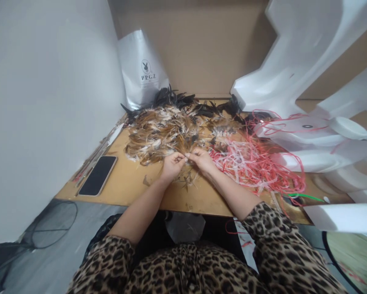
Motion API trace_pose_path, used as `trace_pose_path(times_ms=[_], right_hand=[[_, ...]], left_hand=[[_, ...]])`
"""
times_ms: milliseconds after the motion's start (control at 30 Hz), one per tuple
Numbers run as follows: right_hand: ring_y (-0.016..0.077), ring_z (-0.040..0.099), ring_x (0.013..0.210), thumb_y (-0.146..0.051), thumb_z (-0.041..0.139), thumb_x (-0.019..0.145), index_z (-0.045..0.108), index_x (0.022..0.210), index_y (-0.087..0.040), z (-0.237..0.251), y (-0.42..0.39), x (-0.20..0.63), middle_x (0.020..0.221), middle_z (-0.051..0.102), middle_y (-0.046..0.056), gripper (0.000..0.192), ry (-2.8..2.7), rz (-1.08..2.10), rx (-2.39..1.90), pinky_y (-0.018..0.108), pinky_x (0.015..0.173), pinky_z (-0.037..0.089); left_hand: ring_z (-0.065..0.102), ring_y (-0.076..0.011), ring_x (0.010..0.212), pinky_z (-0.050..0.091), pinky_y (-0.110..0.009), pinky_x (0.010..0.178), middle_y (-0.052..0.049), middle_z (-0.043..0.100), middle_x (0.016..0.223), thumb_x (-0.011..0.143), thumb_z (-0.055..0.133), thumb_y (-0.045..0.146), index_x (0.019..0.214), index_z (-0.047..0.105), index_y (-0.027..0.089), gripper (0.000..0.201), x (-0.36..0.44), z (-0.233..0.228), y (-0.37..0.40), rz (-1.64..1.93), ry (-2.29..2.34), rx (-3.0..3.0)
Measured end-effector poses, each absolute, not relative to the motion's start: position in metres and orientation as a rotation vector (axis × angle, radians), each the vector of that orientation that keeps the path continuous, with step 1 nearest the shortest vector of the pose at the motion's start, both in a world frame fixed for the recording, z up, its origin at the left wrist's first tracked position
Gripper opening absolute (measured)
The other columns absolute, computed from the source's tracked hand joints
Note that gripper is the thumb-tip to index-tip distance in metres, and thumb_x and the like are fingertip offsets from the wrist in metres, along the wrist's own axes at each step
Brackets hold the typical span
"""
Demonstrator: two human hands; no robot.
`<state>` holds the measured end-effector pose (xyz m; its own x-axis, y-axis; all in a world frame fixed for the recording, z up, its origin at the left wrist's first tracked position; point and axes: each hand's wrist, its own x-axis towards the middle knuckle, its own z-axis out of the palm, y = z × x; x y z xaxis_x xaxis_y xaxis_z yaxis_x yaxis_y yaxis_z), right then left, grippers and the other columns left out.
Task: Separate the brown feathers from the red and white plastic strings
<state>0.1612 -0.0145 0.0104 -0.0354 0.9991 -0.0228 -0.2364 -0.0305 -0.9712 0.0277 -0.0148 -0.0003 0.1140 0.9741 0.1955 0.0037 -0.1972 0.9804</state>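
Note:
My left hand point(172, 165) and my right hand point(204, 161) meet over the front of the table, fingertips pinched close together. Between them a small tuft of brown feathers point(184, 145) points away from me, its base at the fingertips of both hands. Just beyond lies a broad heap of brown and cream feathers point(152, 134), partly behind my fingers. Darker, almost black feathers point(174, 98) edge its far side. A few loose feather bits point(187, 179) are scattered on the wood below my hands.
To the right spreads a tangle of pink and white ribbon strips point(247, 159), beside curled white sheets point(312, 159). A phone point(98, 175) lies at the left of the wooden table point(134, 188). A silver-white bag point(140, 77) stands at the back, against a brown panel point(198, 49).

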Motion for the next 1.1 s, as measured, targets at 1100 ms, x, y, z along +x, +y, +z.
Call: trace_pose_path(times_ms=[1100], right_hand=[[0.0104, 0.046, 0.049, -0.023, 0.061, 0.067, 0.064, 0.062, -0.011, 0.012, 0.113, 0.328, 0.051, 0.056, 0.003, 0.014, -1.235, 0.424, -2.033, 0.024, 0.055, 0.037]], left_hand=[[0.046, -0.0077, 0.05, 0.037, -0.02, 0.052, 0.001, 0.058, 0.058, 0.069, 0.064, 0.031, 0.073, 0.067, 0.017, 0.015, 0.026, -0.009, -0.009, 1.321, 1.048, 1.623]])
